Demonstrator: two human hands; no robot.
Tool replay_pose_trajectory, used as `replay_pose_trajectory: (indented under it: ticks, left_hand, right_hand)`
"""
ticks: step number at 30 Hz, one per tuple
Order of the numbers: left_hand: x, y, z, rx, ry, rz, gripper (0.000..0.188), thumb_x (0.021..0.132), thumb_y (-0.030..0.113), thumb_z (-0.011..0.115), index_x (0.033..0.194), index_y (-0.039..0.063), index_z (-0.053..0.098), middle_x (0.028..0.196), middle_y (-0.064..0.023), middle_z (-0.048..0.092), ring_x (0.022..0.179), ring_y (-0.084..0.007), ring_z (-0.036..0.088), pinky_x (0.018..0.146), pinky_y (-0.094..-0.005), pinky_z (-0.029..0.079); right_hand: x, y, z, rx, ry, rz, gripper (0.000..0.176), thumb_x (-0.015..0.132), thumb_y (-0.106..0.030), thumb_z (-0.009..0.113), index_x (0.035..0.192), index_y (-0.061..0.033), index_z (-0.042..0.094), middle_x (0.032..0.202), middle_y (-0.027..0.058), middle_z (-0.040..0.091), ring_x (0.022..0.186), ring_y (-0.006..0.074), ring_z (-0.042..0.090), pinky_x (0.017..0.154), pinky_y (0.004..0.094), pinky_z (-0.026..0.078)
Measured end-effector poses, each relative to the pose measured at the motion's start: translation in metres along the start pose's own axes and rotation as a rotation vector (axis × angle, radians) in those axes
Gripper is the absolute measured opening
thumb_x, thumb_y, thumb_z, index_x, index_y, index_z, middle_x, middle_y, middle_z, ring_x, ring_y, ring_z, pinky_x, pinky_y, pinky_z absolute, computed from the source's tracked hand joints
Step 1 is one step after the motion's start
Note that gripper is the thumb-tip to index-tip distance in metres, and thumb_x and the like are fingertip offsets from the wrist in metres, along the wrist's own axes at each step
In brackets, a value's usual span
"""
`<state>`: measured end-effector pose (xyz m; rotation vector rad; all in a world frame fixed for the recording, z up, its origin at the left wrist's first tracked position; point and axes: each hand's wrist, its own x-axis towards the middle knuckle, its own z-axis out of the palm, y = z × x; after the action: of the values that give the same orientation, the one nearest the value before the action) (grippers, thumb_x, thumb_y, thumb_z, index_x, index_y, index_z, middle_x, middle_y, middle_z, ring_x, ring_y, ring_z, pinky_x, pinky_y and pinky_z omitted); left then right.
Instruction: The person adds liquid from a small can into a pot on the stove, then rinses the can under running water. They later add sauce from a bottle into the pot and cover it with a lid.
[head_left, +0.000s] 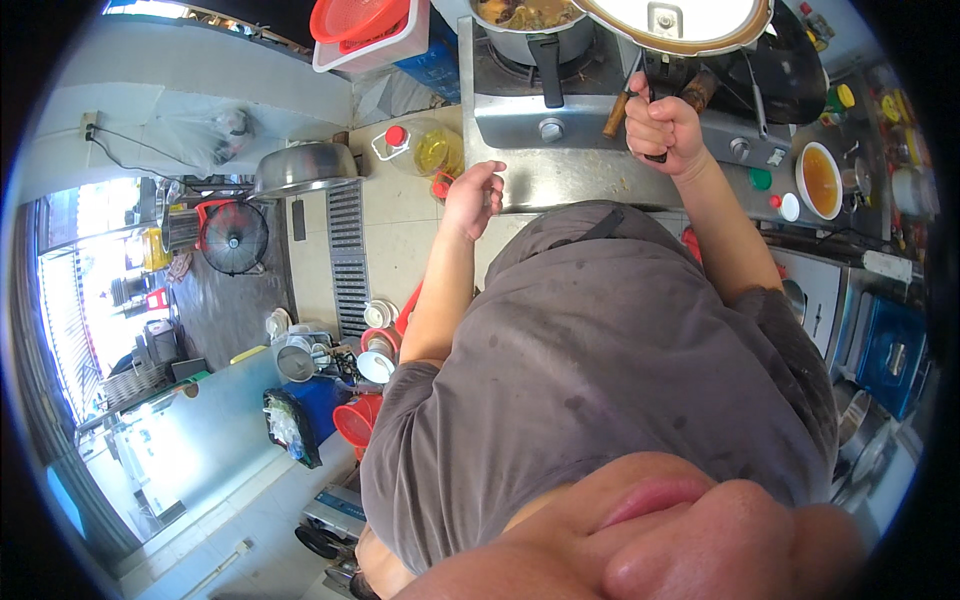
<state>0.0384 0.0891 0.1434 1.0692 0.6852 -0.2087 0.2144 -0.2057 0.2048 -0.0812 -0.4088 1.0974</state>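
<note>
My right hand (667, 129) grips the black handle of a pressure cooker lid (697, 19), held over the right part of the gas stove (499, 124). The lid's pale underside and brown sealing ring face me. To its left, an uncovered pressure cooker (541, 46) sits on the left burner, its black handle pointing towards me. Brown liquid with chunks of food (525, 13) shows inside. My left hand (474, 196) hangs at the counter's front left edge, fingers loosely bent and holding nothing. Partly behind the lid is a black wok (787, 82).
A bowl of orange-brown liquid (818, 180) stands on the right counter. A wooden-handled utensil (619, 112) lies beside my right hand. On the floor at left are an oil jug (431, 146) and a drain grate (347, 255). Behind to the left stands a red bucket (356, 420).
</note>
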Motion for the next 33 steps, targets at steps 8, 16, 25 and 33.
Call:
replay_pose_trajectory:
  ticks: [8,16,25,33]
  left_hand:
    - [-0.006,-0.001,0.000,-0.017,-0.005,0.040,0.024,0.098,0.025,0.055,0.106,0.005,0.065,0.070,0.0003,0.056,0.056,-0.0112,0.048,0.052,-0.0263,0.040]
    - [-0.009,-0.010,-0.004,-0.064,-0.005,0.004,0.023,0.099,0.026,0.056,0.106,0.005,0.064,0.067,0.0005,0.057,0.053,-0.0106,0.049,0.049,-0.0253,0.039]
    - [-0.010,-0.008,-0.010,-0.070,0.015,-0.011,0.024,0.099,0.026,0.056,0.106,0.005,0.064,0.068,0.0012,0.058,0.055,-0.0102,0.049,0.051,-0.0253,0.040]
    - [-0.010,-0.001,-0.003,-0.058,0.021,0.012,0.025,0.099,0.026,0.056,0.106,0.003,0.064,0.068,0.0005,0.058,0.055,-0.0102,0.050,0.050,-0.0256,0.040]
  right_hand:
    - [-0.001,0.002,0.001,-0.138,0.139,-0.131,0.033,0.092,-0.002,0.048,0.123,-0.0047,0.057,0.059,-0.0037,0.039,0.046,0.0064,0.036,0.045,0.0222,0.032]
    - [-0.015,0.000,0.008,-0.197,0.201,-0.209,0.032,0.090,-0.003,0.051,0.120,-0.0080,0.061,0.059,-0.0050,0.038,0.045,0.0061,0.033,0.045,0.0229,0.031]
    - [-0.055,0.000,0.013,-0.235,0.240,-0.243,0.031,0.089,-0.003,0.051,0.118,-0.0082,0.061,0.058,-0.0059,0.038,0.044,0.0050,0.033,0.043,0.0222,0.029]
    - [-0.068,0.005,0.013,-0.219,0.237,-0.255,0.030,0.089,-0.005,0.052,0.118,-0.0071,0.061,0.058,-0.0062,0.035,0.045,0.0046,0.031,0.043,0.0229,0.028]
